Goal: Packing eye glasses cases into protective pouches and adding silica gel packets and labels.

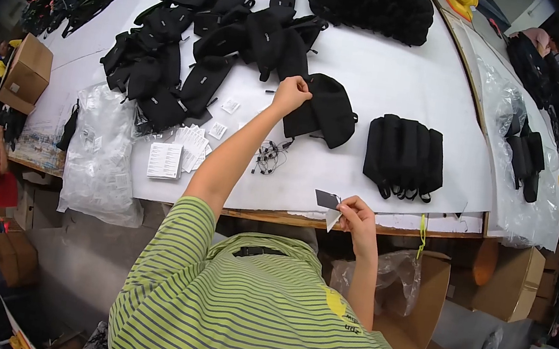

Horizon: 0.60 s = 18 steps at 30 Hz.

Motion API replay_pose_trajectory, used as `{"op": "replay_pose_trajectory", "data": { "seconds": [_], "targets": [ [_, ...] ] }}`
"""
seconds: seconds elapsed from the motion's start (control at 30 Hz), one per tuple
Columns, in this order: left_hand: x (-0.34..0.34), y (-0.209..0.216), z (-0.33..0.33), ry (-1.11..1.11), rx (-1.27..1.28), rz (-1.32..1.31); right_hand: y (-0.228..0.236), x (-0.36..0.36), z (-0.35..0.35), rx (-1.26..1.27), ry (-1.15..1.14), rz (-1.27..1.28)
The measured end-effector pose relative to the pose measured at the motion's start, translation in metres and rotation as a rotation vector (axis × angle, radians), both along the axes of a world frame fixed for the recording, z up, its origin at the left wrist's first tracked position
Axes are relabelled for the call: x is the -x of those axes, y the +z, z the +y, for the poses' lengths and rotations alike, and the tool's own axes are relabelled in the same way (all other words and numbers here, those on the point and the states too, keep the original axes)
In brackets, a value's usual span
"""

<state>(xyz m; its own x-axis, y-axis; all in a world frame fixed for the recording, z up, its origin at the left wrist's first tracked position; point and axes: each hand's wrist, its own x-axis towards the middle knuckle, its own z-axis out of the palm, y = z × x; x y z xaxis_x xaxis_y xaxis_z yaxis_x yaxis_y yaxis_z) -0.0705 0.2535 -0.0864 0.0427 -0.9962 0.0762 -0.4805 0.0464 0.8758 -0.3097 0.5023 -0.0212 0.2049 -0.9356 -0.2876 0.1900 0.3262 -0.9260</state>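
Note:
My left hand (pixel 293 95) reaches forward over the table, its fingers pinched at the edge of a black fabric pouch (pixel 332 111). That pouch lies flat among other black pieces. Near the table's front edge my right hand (pixel 359 220) is closed on a black and white hang tag (pixel 327 200), held between thumb and fingers. A small tangle of black tag strings (pixel 269 157) lies on the table between my arms. Beyond my left hand spreads a loose pile of black pouches (pixel 220 36), several with small white markings.
A row of black pouches (pixel 405 156) stands at right, with a larger stack (pixel 372 7) at the back. Left of my left forearm are white printed cards (pixel 165 161), small clear packets (pixel 217 130) and a bag of clear plastic (pixel 101 158). Cardboard boxes (pixel 425 300) sit below the table.

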Motion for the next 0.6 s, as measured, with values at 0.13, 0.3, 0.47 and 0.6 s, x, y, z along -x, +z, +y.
{"op": "replay_pose_trajectory", "data": {
  "seconds": [0.13,0.3,0.47,0.6],
  "targets": [
    [0.006,0.043,0.034,0.100,0.421,0.158,0.008,-0.001,0.000,0.013,-0.005,-0.009],
    [-0.002,0.056,0.100,-0.235,0.673,-0.363,-0.001,0.005,0.000,0.011,-0.018,0.058],
    [-0.001,0.006,0.151,-0.519,0.535,-0.458,0.003,0.002,-0.002,0.005,-0.007,0.165],
    [0.010,-0.006,0.170,-0.510,0.477,-0.463,-0.002,0.001,-0.001,0.035,-0.030,0.186]
  ]
}}
